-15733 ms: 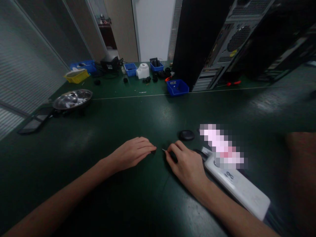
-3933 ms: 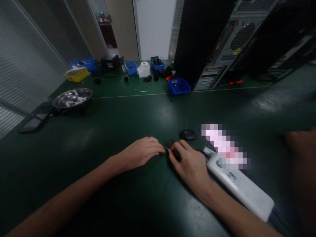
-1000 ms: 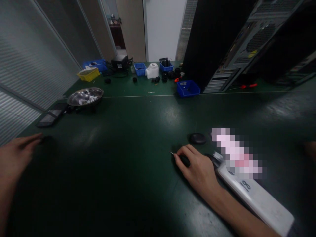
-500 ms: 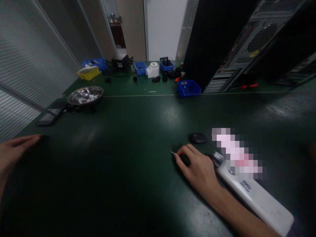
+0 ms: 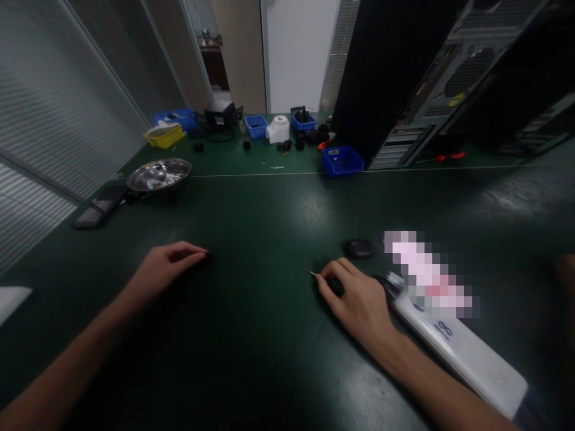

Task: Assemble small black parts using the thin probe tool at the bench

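My left hand (image 5: 173,263) is stretched over the dark green table (image 5: 251,335), with thumb and fingers pinched together. At their tips is a small dark thing, too small to name. My right hand (image 5: 357,296) rests on the table with its fingers closed in a pinch. From it a thin pale metal tip (image 5: 311,272) points left; the rest of this thing is hidden by the fingers. A black rounded object like a computer mouse (image 5: 359,248) lies just beyond the right hand. Along my right forearm lies a long white device marked 18 (image 5: 462,347).
A steel bowl (image 5: 159,173) with small pale pieces stands at the left, beside a dark flat device (image 5: 101,206). Further back are a yellow bin (image 5: 164,136), a blue bin (image 5: 342,161) and a white plastic housing (image 5: 278,129). A computer case (image 5: 449,90) stands at the right.
My left hand has come in from the left edge towards the middle, its fingers still pinched. A white corner now shows at the left edge. My right hand has stayed in place.
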`<state>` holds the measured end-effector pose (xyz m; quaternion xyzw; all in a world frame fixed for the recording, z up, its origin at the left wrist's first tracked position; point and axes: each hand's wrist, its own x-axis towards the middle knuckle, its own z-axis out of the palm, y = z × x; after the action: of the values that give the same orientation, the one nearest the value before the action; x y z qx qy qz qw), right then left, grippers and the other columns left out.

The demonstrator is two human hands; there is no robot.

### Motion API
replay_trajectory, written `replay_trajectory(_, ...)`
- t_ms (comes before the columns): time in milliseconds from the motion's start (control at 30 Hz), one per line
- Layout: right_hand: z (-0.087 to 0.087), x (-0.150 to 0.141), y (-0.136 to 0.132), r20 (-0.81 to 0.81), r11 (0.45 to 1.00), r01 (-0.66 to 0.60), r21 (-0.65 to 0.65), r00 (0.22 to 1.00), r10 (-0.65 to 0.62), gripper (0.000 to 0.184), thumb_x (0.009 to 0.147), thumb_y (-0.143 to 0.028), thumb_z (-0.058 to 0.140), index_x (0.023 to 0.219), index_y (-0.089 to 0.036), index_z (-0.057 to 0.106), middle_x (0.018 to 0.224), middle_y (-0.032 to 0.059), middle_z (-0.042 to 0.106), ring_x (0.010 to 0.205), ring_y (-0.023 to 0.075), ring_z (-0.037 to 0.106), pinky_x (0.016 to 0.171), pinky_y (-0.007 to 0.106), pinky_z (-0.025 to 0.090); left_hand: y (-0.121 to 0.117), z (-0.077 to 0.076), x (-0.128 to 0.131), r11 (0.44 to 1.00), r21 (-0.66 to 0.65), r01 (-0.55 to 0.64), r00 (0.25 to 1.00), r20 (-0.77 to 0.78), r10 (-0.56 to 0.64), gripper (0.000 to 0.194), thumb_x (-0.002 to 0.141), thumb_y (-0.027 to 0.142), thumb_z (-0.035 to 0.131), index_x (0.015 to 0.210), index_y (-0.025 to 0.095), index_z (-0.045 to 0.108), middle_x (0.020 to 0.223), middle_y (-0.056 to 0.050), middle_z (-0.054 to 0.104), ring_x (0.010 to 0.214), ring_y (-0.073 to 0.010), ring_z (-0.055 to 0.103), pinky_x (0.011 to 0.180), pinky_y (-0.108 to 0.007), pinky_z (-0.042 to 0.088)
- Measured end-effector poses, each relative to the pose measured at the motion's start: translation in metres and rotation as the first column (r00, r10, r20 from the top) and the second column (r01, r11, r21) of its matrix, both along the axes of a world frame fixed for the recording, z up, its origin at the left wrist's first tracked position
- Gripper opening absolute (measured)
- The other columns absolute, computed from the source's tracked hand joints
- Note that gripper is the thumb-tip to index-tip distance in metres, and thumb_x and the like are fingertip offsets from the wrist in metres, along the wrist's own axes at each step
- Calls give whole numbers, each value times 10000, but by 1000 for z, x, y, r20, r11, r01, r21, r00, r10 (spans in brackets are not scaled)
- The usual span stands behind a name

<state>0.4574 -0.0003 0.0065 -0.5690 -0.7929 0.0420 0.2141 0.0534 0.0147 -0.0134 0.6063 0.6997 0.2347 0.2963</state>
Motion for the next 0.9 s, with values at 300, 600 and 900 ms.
replay_trajectory(300, 0, -2, -3, -116, 997, -69, 13, 991, 71, 183, 1001, -351, 556, 886, -234, 637, 898, -1, 641, 746, 153, 621, 673, 272, 423, 11, 0, 177, 816, 346, 462, 841, 120, -527, 273, 1033, 393, 505, 1068, 300, 760, 1108, 5, 735, 1008, -189, 652, 1045, -466, 392)
replay_trajectory(600, -3, -3, -6, -153, 991, -132, -24, 980, 127, 166, 1003, -330, 550, 896, -228, 626, 881, 5, 612, 714, 146, 595, 650, 273, 415, 6, -14, 166, 719, 509, 473, 789, 118, -603, 200, 993, 264, 599, 1147, 226, 721, 1104, -23, 710, 1046, -145, 641, 945, -298, 500)
replay_trajectory(900, -5, -4, -4, -193, 974, -226, -26, 957, 217, 139, 1011, -303, 556, 917, -219, 615, 889, 11, 622, 708, 131, 602, 623, 259, 421, 6, -18, 167, 592, 591, 549, 718, 29, -695, 241, 1017, 196, 539, 1198, 180, 697, 1155, -34, 716, 1102, -128, 631, 989, -276, 519)
